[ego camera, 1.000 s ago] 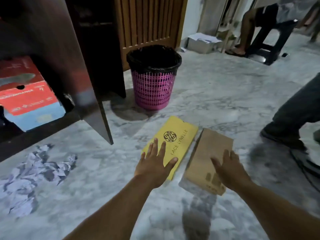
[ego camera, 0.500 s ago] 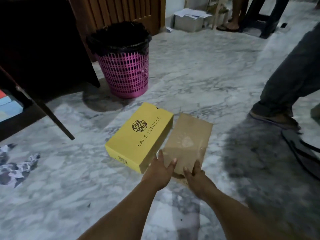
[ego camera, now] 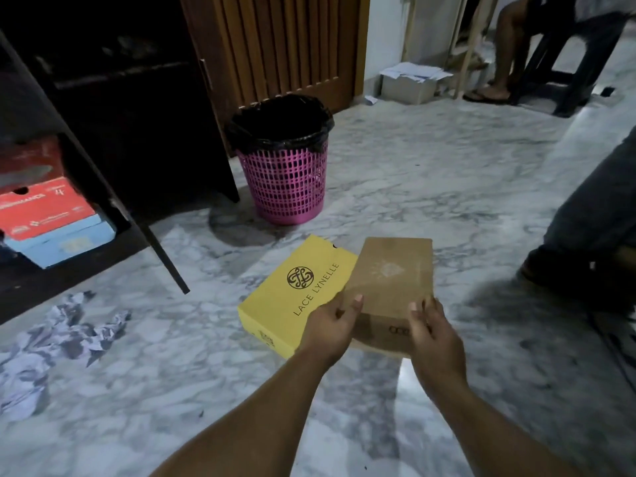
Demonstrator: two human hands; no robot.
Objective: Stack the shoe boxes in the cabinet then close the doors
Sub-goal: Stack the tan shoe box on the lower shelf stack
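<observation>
Both forearms reach forward from the bottom of the view, and the two hands clasp the near end of a brown shoe box. The left hand grips the box's near left corner, thumb laid on the lid and the other fingers curled beneath, out of sight. The right hand holds the near right corner the same way, thumb on top. The brown shoe box is tilted, its near end raised in the hands; whether its far end touches the floor I cannot tell.

Just left of the hands, touching the brown box along its side, a yellow shoe box (printed LACE LYNELLE, with a round emblem) lies flat on the marble floor. Farther left and ahead of the hands stands the dark cabinet, its door swung open edge-on toward the camera. Inside, on the bottom shelf, a red shoe box sits on top of a blue shoe box.

Ahead of the hands, beside the cabinet, is a pink basket lined with a black bag. Crumpled paper lies on the floor well left of the hands. To the right, a person's dark trouser leg is near; another person sits far ahead.
</observation>
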